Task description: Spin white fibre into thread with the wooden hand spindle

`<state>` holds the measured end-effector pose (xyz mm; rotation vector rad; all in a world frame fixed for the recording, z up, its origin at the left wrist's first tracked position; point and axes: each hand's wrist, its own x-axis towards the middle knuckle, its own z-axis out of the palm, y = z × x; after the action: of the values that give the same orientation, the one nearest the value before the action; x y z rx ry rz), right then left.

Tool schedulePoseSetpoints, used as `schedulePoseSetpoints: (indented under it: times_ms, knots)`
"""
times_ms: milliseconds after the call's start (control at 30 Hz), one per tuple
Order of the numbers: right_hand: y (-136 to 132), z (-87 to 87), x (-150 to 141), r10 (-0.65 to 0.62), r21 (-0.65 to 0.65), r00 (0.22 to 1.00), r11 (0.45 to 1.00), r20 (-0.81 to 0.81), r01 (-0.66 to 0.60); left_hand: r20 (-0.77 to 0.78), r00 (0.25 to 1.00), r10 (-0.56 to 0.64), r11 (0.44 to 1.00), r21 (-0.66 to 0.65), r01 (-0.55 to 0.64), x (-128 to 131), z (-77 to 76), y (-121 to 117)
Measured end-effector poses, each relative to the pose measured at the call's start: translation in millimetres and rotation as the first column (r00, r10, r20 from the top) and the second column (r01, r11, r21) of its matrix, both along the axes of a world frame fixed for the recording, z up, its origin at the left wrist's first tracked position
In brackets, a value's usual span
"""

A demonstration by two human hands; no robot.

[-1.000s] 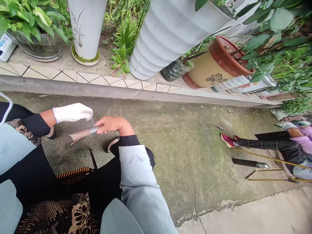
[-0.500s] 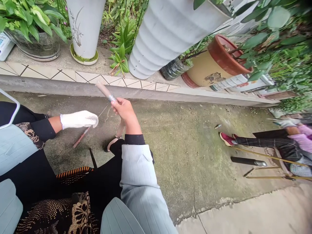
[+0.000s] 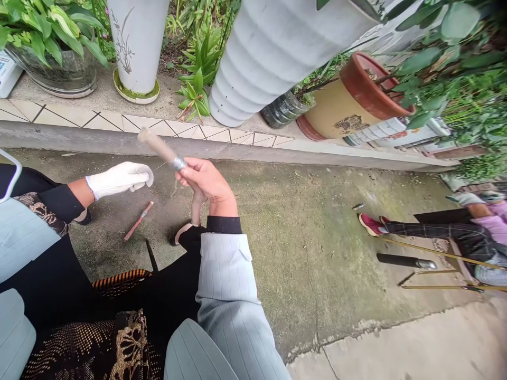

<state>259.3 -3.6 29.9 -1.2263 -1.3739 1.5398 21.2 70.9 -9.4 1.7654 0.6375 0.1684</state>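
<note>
Since the earlier frame, the person's right hand (image 3: 204, 182) has tilted the pale pinkish rod (image 3: 158, 148) further over, its far end now pointing up and left toward the tiled kerb (image 3: 158, 129), and the white-gloved left hand (image 3: 119, 179) has moved up a little. The bare right fingers (image 3: 194, 171) are curled closed around the rod just behind a silvery wound band (image 3: 178, 163), with the rod held clear of the ground. The gloved fingers are bunched shut at the end of a thin thread (image 3: 162, 166), which runs across to the band; the hand does not touch the rod. A short reddish rod (image 3: 138, 220) lies on the concrete ground (image 3: 301, 253) below the glove, apart from both hands.

Across the ground, a co-worker in a pink sleeve (image 3: 495, 224) and checked black trousers (image 3: 443, 230) sits with magenta shoes (image 3: 370, 224) out in front. A dark metal-tipped rod (image 3: 404, 260) lies near a yellow frame (image 3: 439, 287). White ribbed planters (image 3: 277, 53) and a terracotta-rimmed pot (image 3: 348, 103) stand along the kerb.
</note>
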Motion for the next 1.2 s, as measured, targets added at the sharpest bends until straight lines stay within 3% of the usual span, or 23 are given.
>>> schedulePoseSetpoints:
  times_ms: [67, 133, 267, 367, 433, 467, 533, 567, 600, 667, 733, 767, 833, 900, 967, 1033, 1133, 1200]
  knots:
    - [4, -2.3, 3, -0.210, 0.039, 0.978, 0.977, 0.000, 0.210, -0.047, 0.998, -0.048, 0.998, 0.023, 0.050, 2, 0.7, -4]
    - [9, -8.9, 2, -0.316, 0.051, 0.947, 0.948, 0.061, 0.313, -0.110, 0.985, -0.132, 0.984, 0.109, 0.144, 4, 4.5, -9]
    - [15, -21.3, -2, -0.307, 0.071, 0.846, 0.949, 0.436, 0.308, -0.180, 0.948, -0.261, 0.915, 0.266, 0.302, 7, 15.9, -14]
    - [14, -23.6, -9, -0.087, 0.018, 0.659, 0.994, 0.748, 0.110, -0.206, 0.947, -0.248, 0.889, 0.340, 0.307, 3, 22.4, -10]
    - [11, -23.0, -15, 0.174, -0.151, 0.599, 0.984, 0.782, -0.089, -0.234, 0.948, -0.215, 0.874, 0.387, 0.294, -1, 24.7, -4]
    - [9, -22.2, -18, 0.323, -0.257, 0.603, 0.946, 0.729, -0.196, -0.251, 0.947, -0.200, 0.867, 0.406, 0.291, -4, 25.1, 0]
    - [6, -19.0, -23, 0.571, -0.393, 0.637, 0.820, 0.517, -0.416, -0.271, 0.948, -0.168, 0.863, 0.424, 0.275, -8, 23.5, 6]
    - [4, -16.2, -23, 0.636, -0.391, 0.664, 0.769, 0.394, -0.505, -0.269, 0.951, -0.154, 0.870, 0.420, 0.259, -9, 21.6, 8]
    - [2, -12.5, -23, 0.649, -0.343, 0.705, 0.756, 0.286, -0.557, -0.259, 0.956, -0.139, 0.885, 0.400, 0.237, -11, 19.0, 10]
    - [-2, -3.7, -17, 0.520, -0.174, 0.843, 0.851, 0.137, -0.496, -0.218, 0.972, -0.087, 0.933, 0.325, 0.157, -11, 13.0, 11]
    - [-4, 3.6, -8, 0.212, -0.021, 0.976, 0.977, 0.049, -0.212, -0.177, 0.983, -0.044, 0.970, 0.229, 0.085, -10, 8.3, 9]
    - [-4, 5.3, -3, 0.044, 0.029, 0.999, 0.999, 0.027, -0.045, -0.161, 0.986, -0.034, 0.979, 0.193, 0.065, -8, 7.2, 7]
    - [-2, 3.2, 5, -0.214, 0.081, 0.976, 0.974, 0.033, 0.211, -0.142, 0.987, -0.074, 0.980, 0.175, 0.099, -3, 7.8, 1]
    - [2, -4.9, 9, -0.339, 0.082, 0.933, 0.940, 0.122, 0.331, -0.142, 0.973, -0.181, 0.959, 0.195, 0.207, 2, 10.5, -6]
    - [6, -14.9, 8, -0.355, 0.070, 0.882, 0.934, 0.309, 0.351, -0.145, 0.945, -0.293, 0.922, 0.220, 0.319, 5, 13.3, -11]
    - [9, -22.4, 3, -0.285, 0.069, 0.778, 0.952, 0.560, 0.299, -0.138, 0.924, -0.356, 0.894, 0.238, 0.380, 6, 15.7, -14]
    - [10, -26.2, -9, -0.075, 0.010, 0.568, 0.993, 0.820, 0.117, -0.134, 0.921, -0.366, 0.888, 0.248, 0.389, 3, 19.8, -13]
    - [9, -25.9, -16, 0.123, -0.117, 0.501, 0.992, 0.857, -0.044, -0.152, 0.935, -0.321, 0.900, 0.257, 0.351, 1, 22.8, -9]
